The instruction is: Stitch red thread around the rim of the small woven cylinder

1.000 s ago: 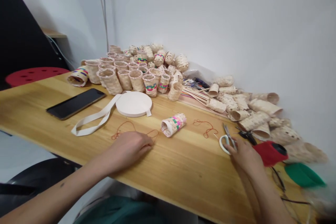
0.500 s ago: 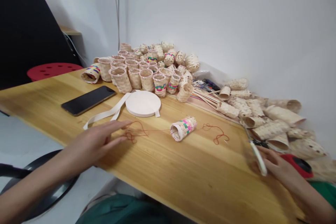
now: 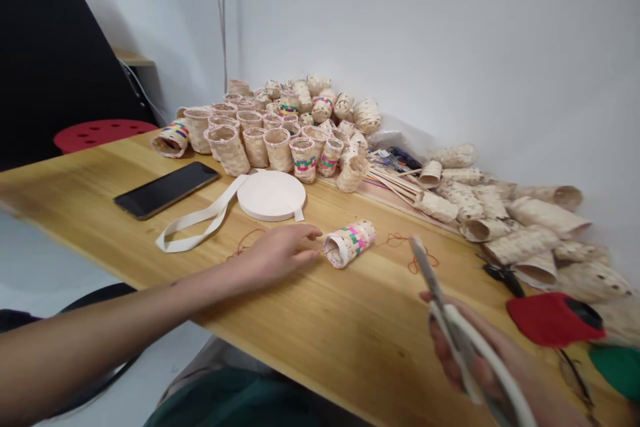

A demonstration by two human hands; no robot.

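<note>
Holds white-handled scissors (image 3: 440,300) clamped in the right hand (image 3: 515,353) at the near right, blades pointing far and slightly left. Appears blurred there; cannot tell whether the blades are parted, with part of the handles cut off at the near edge. Stretches the left hand (image 3: 283,253) over the counter (image 3: 360,320), bare, thumb and fingers apart, just beside a small woven basket (image 3: 350,243); cannot tell touching from nearly touching. Finds that basket mid-counter, lying on its side, banded in pink and green, mouth facing left and near. Shows a pale, hollow inside, too shaded to read at its depth. Traces red thread (image 3: 397,235) right of the basket, partly behind the blades, and more at the left, partly hidden by the left hand.

Rises at the far left into crowded standing baskets (image 3: 255,143), mouths up; shows hollow insides in the front rows, but cannot see into those behind. Spreads at the far right into pale woven tubes (image 3: 523,245) lying in a heap, some with shadowed ends, blurring toward the right edge. Cannot make out the tangled contents of a clear plastic bag (image 3: 395,140) beyond thin sticks (image 3: 393,185).
</note>
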